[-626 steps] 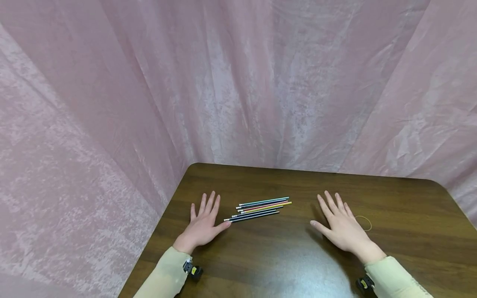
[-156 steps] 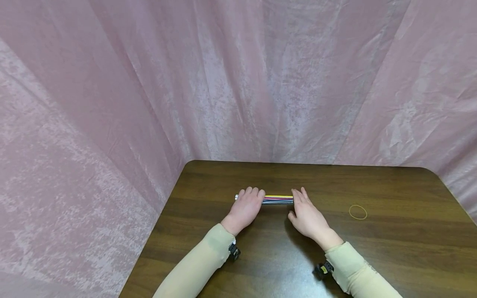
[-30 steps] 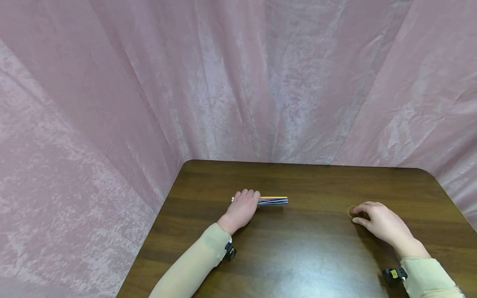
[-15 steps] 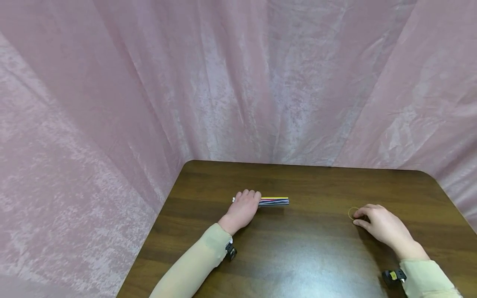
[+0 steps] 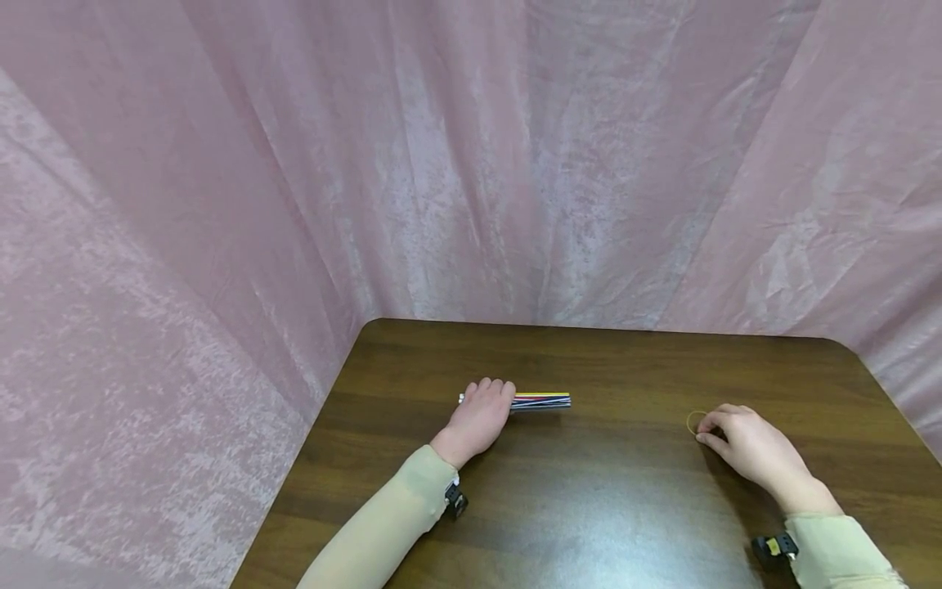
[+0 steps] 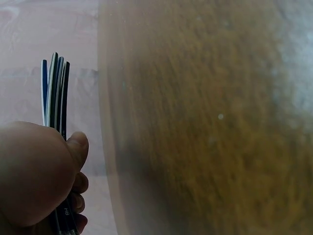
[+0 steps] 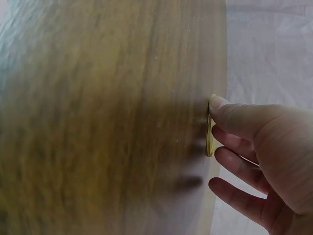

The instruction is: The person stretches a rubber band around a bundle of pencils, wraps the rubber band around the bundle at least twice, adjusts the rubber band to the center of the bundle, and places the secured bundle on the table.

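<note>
Being gripped in the curled left hand (image 5: pixel 474 417) is a bundle of slim, striped, wooden-looking pencils (image 5: pixel 542 402) in dark blue, white, red and yellow, set at about eleven o'clock on the dark brown wood-grain table (image 5: pixel 589 499). In the earliest view the pencils were seen loose and fanned; they have since been drawn together, and their ends toward three o'clock are now roughly level. The right hand (image 5: pixel 754 450), which was placed at those ends a few seconds ago, has been moved across to the thin yellow rubber-looking band (image 7: pixel 209 142), at about two o'clock on the table. The band seems to be pinched at the thumb tip, the finger opposite being hidden and the others held loosely apart. Hardly any shift is shown over the last half second; whether the band has been lifted cannot be told. The gathering of the pencils can thus be judged complete, and the pick-up of the band under way.

Open room is left between the hands and toward six o'clock. At twelve o'clock the far edge is backed by a pink crushed-velvet curtain (image 5: pixel 471 164); the slanting left edge is found at nine o'clock.
</note>
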`<state>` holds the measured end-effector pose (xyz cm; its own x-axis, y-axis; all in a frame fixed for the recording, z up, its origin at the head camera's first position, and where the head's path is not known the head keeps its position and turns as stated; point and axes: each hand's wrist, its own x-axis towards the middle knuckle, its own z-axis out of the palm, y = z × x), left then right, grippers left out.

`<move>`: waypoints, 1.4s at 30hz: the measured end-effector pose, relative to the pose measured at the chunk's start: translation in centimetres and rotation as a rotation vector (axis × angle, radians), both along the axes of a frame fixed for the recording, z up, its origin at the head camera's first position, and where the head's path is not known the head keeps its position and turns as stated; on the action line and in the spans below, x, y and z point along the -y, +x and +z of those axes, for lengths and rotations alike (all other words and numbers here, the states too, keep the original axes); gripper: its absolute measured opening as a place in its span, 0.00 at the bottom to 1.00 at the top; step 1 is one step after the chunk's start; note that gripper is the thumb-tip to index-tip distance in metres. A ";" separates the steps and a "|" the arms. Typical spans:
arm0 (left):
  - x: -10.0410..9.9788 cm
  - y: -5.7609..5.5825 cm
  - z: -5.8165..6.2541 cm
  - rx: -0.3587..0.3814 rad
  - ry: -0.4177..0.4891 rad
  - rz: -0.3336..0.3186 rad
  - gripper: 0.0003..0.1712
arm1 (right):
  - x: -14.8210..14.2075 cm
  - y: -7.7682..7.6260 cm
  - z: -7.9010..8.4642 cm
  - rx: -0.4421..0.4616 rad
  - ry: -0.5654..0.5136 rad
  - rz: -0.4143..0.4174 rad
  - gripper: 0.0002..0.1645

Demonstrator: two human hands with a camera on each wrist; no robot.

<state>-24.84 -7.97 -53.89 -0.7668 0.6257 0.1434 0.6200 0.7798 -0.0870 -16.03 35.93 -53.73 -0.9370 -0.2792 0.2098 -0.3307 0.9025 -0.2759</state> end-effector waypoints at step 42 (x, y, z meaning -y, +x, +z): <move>0.6 0.4 -0.5 -0.081 -0.010 -0.017 0.05 | 0.8 0.5 0.1 0.019 -0.004 -0.035 0.05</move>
